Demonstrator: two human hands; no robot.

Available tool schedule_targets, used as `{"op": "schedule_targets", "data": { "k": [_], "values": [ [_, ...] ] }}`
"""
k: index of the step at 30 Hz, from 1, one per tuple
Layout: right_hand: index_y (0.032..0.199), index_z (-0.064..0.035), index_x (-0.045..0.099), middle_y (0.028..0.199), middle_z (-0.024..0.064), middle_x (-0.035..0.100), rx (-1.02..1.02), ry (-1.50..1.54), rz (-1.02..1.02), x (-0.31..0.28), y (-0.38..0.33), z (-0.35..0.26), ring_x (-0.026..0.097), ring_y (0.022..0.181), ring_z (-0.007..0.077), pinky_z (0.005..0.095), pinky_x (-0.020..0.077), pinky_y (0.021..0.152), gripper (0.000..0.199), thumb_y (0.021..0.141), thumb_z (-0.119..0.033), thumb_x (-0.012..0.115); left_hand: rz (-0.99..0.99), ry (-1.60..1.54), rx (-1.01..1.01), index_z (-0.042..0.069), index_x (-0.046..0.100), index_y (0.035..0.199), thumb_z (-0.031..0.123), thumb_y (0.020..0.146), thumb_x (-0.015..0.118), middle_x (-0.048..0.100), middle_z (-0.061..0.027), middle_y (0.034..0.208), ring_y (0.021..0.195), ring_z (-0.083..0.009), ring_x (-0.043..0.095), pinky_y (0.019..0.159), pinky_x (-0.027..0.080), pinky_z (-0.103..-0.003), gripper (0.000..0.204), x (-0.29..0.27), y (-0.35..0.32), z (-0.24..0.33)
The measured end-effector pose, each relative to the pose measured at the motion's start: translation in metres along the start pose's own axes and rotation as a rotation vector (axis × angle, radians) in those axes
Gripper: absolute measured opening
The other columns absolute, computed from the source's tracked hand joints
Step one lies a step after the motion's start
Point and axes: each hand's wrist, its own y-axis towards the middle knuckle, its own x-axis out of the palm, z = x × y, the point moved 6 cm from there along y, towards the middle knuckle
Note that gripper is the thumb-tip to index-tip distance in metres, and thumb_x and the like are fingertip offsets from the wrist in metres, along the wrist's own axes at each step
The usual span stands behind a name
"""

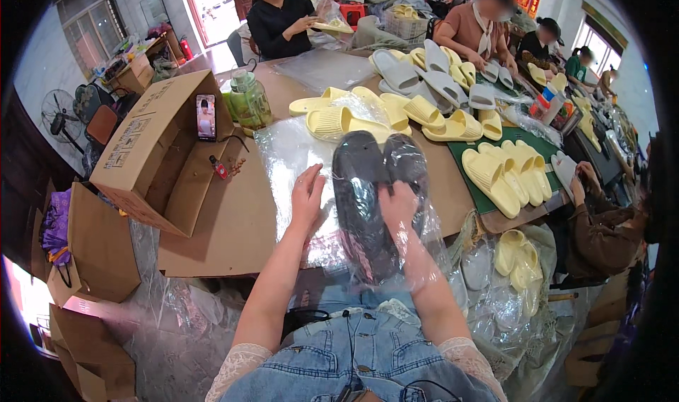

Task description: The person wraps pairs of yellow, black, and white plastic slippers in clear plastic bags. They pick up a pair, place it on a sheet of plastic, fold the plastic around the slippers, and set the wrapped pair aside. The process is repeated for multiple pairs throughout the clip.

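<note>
A pair of black slippers (362,190) lies side by side in front of me, with a clear plastic bag (424,260) around them. My right hand (400,205) reaches into the bag, its fingers curled on the right slipper near the inner edges of the pair. To the left of the pair, my left hand (308,195) is open, fingers stretched out over a stack of clear plastic bags (279,154), and it holds nothing. Yellow slippers (346,123) lie just beyond the black pair.
On the left stands an open cardboard box (152,165) with a phone (206,117) on its edge, next to a green-tinted jar (249,99). Grey slippers (438,83) are heaped at the back. Yellow slippers (506,172) rest on a green mat. Co-workers sit around the table.
</note>
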Motion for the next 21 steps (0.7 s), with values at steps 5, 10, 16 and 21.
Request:
{"op": "schedule_targets", "data": {
  "k": [5,10,16,21],
  "values": [
    [0.067,-0.0032,0.051,0.069,0.0200,0.056,-0.127,0.051,0.168,-0.054,-0.027,0.011,0.056,0.067,0.0426,0.0533,0.0423,0.060,0.029,0.076,-0.019,0.074,-0.037,0.073,0.126,0.000,0.061,0.127,0.023,0.099,0.057,0.061,-0.0174,0.125,0.114,-0.0268,0.059,0.094,0.050,-0.037,0.036,0.004,-0.005,-0.023],
    [0.064,-0.0047,0.050,0.067,0.0183,0.054,-0.243,-0.066,0.196,-0.136,-0.007,0.060,0.054,0.066,0.0422,0.0509,0.0407,0.057,0.030,0.067,-0.020,0.076,-0.023,-0.285,-0.252,-0.002,0.057,0.127,0.026,0.103,0.054,0.060,-0.0120,0.125,0.114,-0.0215,0.058,0.096,0.049,-0.033,0.037,0.004,-0.011,-0.017],
    [0.069,-0.0054,0.052,0.071,0.0172,0.056,-0.269,-0.589,0.376,-0.324,0.018,0.116,0.055,0.066,0.0409,0.0508,0.0421,0.059,0.027,0.065,-0.018,0.075,-0.066,-0.112,-0.159,-0.004,0.060,0.126,0.026,0.104,0.052,0.061,-0.0157,0.126,0.116,-0.0226,0.058,0.100,0.046,-0.033,0.038,0.011,-0.003,-0.014],
    [0.070,-0.0047,0.052,0.073,0.0171,0.058,-0.217,-0.957,0.308,-0.458,-0.011,0.156,0.057,0.070,0.0410,0.0497,0.0436,0.060,0.029,0.072,-0.023,0.075,-0.085,0.124,-0.014,-0.002,0.064,0.123,0.026,0.102,0.054,0.061,-0.0167,0.125,0.116,-0.0248,0.059,0.101,0.045,-0.035,0.036,0.002,0.001,-0.020]
  ]
}}
